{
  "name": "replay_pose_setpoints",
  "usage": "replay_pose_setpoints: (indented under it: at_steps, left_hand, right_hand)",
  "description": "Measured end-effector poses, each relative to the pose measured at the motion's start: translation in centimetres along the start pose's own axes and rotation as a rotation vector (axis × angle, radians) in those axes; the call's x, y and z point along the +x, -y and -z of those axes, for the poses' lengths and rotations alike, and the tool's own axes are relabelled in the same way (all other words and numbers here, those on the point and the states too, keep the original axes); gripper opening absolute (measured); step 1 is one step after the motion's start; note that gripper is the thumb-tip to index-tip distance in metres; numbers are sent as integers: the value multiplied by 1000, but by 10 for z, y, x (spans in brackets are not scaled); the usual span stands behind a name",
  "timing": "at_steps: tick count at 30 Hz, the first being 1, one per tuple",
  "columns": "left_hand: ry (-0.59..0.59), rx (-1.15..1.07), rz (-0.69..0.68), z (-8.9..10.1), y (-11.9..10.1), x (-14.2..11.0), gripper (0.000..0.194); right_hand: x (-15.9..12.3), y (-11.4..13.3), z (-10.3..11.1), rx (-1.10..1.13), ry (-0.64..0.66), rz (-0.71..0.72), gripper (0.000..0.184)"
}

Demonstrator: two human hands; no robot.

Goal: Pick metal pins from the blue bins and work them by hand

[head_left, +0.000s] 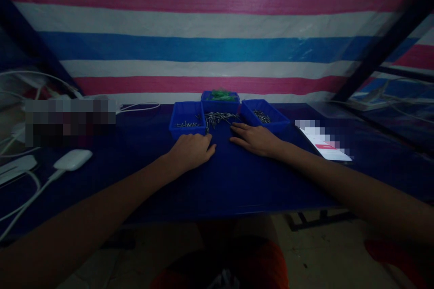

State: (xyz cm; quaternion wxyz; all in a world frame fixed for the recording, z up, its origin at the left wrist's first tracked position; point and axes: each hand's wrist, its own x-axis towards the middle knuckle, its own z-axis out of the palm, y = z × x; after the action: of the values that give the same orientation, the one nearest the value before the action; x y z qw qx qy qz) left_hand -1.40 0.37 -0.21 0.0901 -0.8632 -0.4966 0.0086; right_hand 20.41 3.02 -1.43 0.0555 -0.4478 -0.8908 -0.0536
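Note:
On the blue table lies a loose pile of thin, shiny metal pins (219,118); whether they are nails or rivets I cannot tell. My left hand (193,150) rests at the near left of this pile, thumb and index finger apart, its other fingers partly hidden. Stretched out flat, the fingers of my right hand (256,139) touch the table at the pile's near right, with nothing visible in them. A left blue bin (174,115) and a right blue bin (278,119) flank the pile, each with similar pins inside.
Behind the pile, a third blue bin (220,105) contains green pieces (222,95). A lit phone (325,144) lies at right. White cables and a white charger (73,160) occupy the left side. A striped sheet (217,49) hangs behind the table (224,189).

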Motion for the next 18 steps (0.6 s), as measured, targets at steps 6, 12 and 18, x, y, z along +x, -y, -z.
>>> replay_pose_setpoints:
  at_steps: [6,12,18]
  left_hand:
    - [-1,-3,-4,-1,1,0,44]
    - [-21,-22,-54,0,1,-1,40]
    - [-39,-102,-229,4,-5,-4,29]
  right_hand:
    - [-3,1,2,21,-50,28,51]
    - [-10,7,10,143,-25,229,38]
    - [-20,22,17,312,7,396,34]
